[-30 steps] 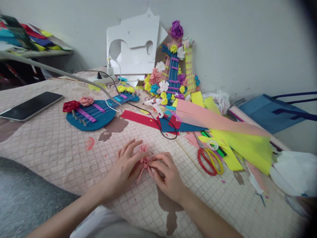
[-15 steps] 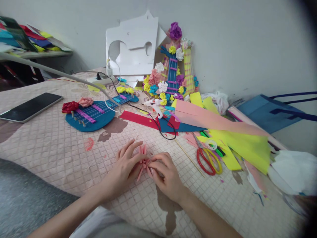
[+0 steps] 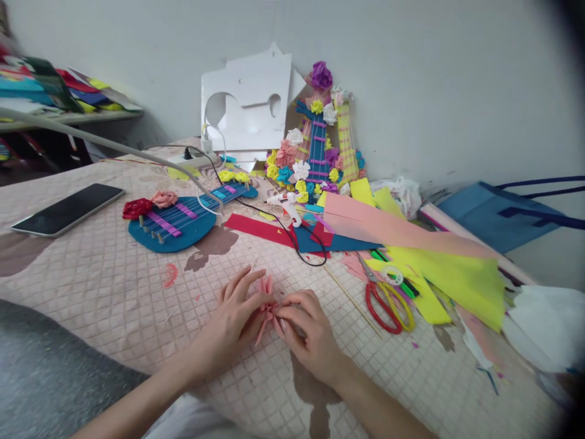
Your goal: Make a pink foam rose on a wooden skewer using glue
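A small pink paper flower with narrow pointed petals is between my two hands, just above the patterned tablecloth. My left hand grips its left side between thumb and forefinger, the other fingers stretched out. On the flower's right, my right hand pinches a petal with thumb and fingertips. Part of the flower is hidden behind the fingers. Beyond the hands lie a red strip and a white glue gun with a black cord.
A blue paper guitar with roses lies left, beside a phone. Scissors, a thin stick and yellow sheets lie right. Flower-covered guitars lean on the wall. A white cable crosses the left side.
The whole view has shifted slightly, with things sitting a little lower in it. Both hands keep nearly the same hold on the pink flower.
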The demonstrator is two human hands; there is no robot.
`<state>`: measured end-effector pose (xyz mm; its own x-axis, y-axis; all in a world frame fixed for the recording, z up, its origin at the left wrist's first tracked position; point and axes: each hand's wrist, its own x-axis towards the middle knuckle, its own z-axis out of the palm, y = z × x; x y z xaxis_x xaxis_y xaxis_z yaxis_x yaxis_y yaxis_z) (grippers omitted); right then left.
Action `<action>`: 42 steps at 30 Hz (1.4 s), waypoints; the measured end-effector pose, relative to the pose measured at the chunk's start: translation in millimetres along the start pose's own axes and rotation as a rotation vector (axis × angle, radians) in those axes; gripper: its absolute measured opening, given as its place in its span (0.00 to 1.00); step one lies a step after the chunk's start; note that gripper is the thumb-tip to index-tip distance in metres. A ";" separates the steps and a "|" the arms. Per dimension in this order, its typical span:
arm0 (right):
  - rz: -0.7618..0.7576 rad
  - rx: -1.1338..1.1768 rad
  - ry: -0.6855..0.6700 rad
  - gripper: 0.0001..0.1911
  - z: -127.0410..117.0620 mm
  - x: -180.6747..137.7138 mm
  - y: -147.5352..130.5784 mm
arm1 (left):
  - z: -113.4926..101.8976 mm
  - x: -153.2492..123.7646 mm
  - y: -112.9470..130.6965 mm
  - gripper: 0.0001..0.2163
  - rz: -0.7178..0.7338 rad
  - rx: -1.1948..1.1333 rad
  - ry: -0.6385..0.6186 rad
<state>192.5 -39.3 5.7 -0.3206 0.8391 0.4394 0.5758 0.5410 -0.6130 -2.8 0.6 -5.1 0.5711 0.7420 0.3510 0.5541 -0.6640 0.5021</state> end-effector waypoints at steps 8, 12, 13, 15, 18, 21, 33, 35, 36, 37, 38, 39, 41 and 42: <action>0.004 0.009 0.018 0.12 0.3 0.0 0.3 | -0.8 -0.2 -0.3 0.13 0.008 -0.009 0.010; 0.009 0.011 0.023 0.12 0.3 0.8 -0.6 | 0.2 0.1 -1.0 0.14 0.014 -0.001 0.028; 0.009 0.013 0.026 0.12 0.2 0.9 -0.7 | 0.2 0.3 -1.0 0.14 0.014 -0.002 0.032; 0.005 0.015 0.029 0.12 0.0 0.7 -0.5 | 0.1 0.5 -0.9 0.14 0.017 -0.006 0.037; 0.011 0.018 0.026 0.13 -0.2 0.2 0.2 | -0.2 0.6 -0.7 0.14 0.015 -0.012 0.034; 0.030 0.035 0.047 0.14 -0.2 -0.2 0.7 | 0.3 0.2 -0.8 0.13 0.011 -0.018 0.029; 0.022 -0.090 0.143 0.13 -16.3 38.1 19.4 | 0.0 0.4 -2.7 0.14 0.001 -0.002 0.005; 0.089 -0.161 0.088 0.11 -18.3 63.6 28.2 | -0.2 0.0 -2.1 0.14 -0.004 -0.004 0.005; 0.140 -0.221 0.041 0.10 -17.9 76.9 33.3 | -0.5 -0.2 -1.4 0.14 -0.006 -0.008 0.007; 0.202 -0.299 -0.027 0.09 -16.4 89.6 38.8 | -1.0 -0.2 -0.4 0.13 -0.009 -0.014 0.008; 0.264 -0.386 -0.090 0.08 -14.1 101.3 44.7 | -1.4 -0.1 0.6 0.13 -0.011 -0.019 0.006; 0.298 -0.429 -0.118 0.06 -11.1 111.6 50.7 | -1.9 0.1 1.7 0.13 -0.014 -0.024 0.006; 0.354 -0.493 -0.140 0.05 -3.9 127.6 62.0 | -2.4 0.8 3.2 0.13 -0.016 -0.032 0.009; 0.378 -0.515 -0.137 0.07 -0.2 133.5 66.7 | -2.3 1.2 3.5 0.13 -0.016 -0.035 0.012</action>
<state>188.3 108.8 23.6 -0.0985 0.9843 0.1468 0.9435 0.1393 -0.3006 -1.5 -0.6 -1.1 0.5549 0.7539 0.3518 0.5418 -0.6484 0.5348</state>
